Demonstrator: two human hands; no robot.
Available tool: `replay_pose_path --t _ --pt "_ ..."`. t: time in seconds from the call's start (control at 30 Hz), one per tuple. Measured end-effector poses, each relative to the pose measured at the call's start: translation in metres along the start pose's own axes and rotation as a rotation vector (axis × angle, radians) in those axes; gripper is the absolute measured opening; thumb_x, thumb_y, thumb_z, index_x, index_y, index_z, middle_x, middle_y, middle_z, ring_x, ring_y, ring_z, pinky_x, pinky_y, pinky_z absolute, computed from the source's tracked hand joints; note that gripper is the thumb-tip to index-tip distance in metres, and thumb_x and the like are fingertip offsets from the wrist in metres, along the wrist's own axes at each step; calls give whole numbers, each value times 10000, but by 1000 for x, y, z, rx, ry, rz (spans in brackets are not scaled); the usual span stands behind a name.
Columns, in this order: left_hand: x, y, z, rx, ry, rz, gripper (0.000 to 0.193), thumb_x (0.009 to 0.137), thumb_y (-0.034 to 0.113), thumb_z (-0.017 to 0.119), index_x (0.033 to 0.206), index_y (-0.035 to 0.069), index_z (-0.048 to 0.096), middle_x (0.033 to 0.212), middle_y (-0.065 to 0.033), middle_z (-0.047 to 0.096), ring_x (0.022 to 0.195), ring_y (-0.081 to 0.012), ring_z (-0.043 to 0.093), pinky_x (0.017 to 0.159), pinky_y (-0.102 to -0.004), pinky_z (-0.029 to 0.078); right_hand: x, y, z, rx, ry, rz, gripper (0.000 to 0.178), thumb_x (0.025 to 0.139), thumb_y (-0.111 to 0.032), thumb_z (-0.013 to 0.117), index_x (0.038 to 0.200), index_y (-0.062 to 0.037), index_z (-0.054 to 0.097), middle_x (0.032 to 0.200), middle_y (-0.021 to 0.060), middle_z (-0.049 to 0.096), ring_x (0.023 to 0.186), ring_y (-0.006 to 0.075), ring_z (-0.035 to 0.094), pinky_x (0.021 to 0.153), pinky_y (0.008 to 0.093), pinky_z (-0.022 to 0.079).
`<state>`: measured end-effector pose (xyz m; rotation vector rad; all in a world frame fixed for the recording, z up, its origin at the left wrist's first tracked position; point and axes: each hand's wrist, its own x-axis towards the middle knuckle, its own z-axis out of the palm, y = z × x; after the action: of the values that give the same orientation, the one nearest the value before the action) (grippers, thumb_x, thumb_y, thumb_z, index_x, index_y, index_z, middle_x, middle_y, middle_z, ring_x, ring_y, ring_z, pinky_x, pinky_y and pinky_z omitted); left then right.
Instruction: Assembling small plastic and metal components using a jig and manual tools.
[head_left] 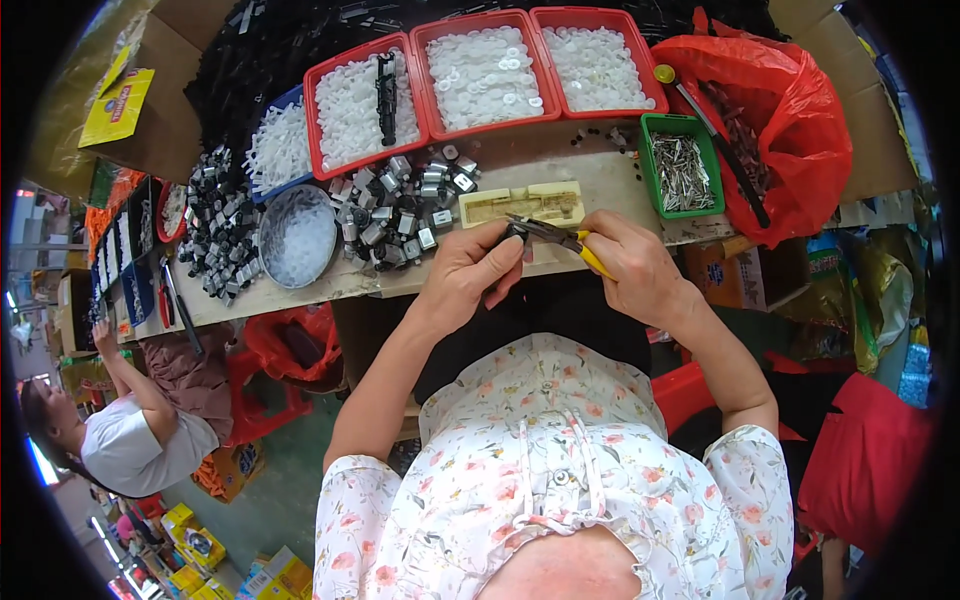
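My left hand [470, 268] pinches a small black part [514, 232] between thumb and fingers, just over the front edge of the bench. The fingers hide most of the part. In my right hand [632, 265] is a pair of pliers [597, 258] with yellow handles. Its dark jaws point left and meet the black part; whether they grip it I cannot tell. Directly behind both hands lies a cream-coloured block [470, 213] with a hollowed top.
Red trays [490, 128] of white plastic pieces line the back. A black toothed strip [387, 100] lies on one. Silver-and-black motor-like parts [385, 215] surround a metal bowl [264, 250]. Rightward are a green tray [690, 213] of metal pins and a red bag [815, 140]. Another person [150, 440] sits left.
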<state>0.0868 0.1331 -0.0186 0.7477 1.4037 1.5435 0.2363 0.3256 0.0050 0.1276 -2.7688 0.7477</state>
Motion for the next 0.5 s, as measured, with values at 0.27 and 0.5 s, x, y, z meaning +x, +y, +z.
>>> replay_pose_path --t 0.27,0.5 --pt "-8 -8 -3 -841 -496 -234 434 993 409 578 940 -22 587 618 -26 484 483 -104 425 431 -245 326 0 -6 -2 106 22 -119 154 712 77 651 818 65 540 962 206 599 849 387 617 727 410 508" --pt "-15 1 -9 -540 -229 -37 419 1012 397 563 986 -20 597 665 -34 518 521 -95 450 472 -232 349 12 -13 0 79 -60 -57 298 672 62 653 956 47 563 1169 208 576 1063 395 587 895 472 464"
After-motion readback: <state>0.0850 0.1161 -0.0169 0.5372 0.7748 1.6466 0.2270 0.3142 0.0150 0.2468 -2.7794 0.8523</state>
